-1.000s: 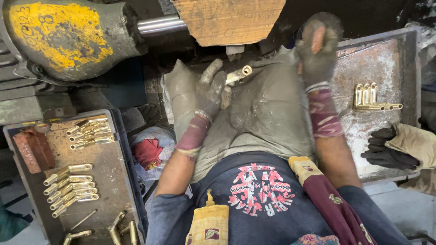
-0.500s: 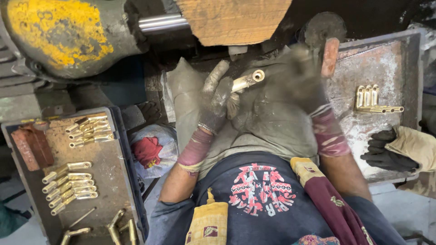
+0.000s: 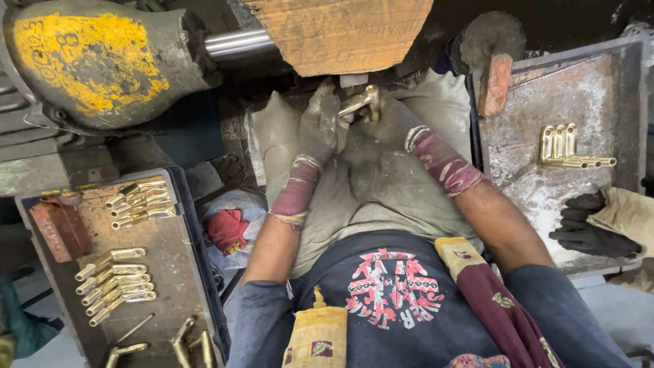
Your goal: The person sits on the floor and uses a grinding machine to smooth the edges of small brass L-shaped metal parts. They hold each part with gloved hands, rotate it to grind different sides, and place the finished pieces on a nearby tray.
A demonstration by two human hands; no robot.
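My left hand [image 3: 319, 131], in a dirty grey glove, and my right hand [image 3: 390, 120], also gloved, together grip a bent brass fitting [image 3: 361, 102]. They hold it just under the brown wheel [image 3: 340, 34] at the top centre, over a grey cloth [image 3: 381, 191] spread across my lap. Whether the fitting touches the wheel is hidden by the hands. Both wrists wear maroon patterned cuffs.
A rusty tray [image 3: 170, 300] at my left holds several dull brass fittings [image 3: 116, 283] and a red block [image 3: 61, 228]. The tray [image 3: 545, 197] at my right holds three shinier fittings [image 3: 569, 150]. Another person's black-gloved hand [image 3: 589, 232] rests on its edge. A yellow-painted motor housing [image 3: 88, 61] sits top left.
My right hand came down and left from the right tray's corner to join the left hand on the fitting. Both hands carried it upward toward the wheel.
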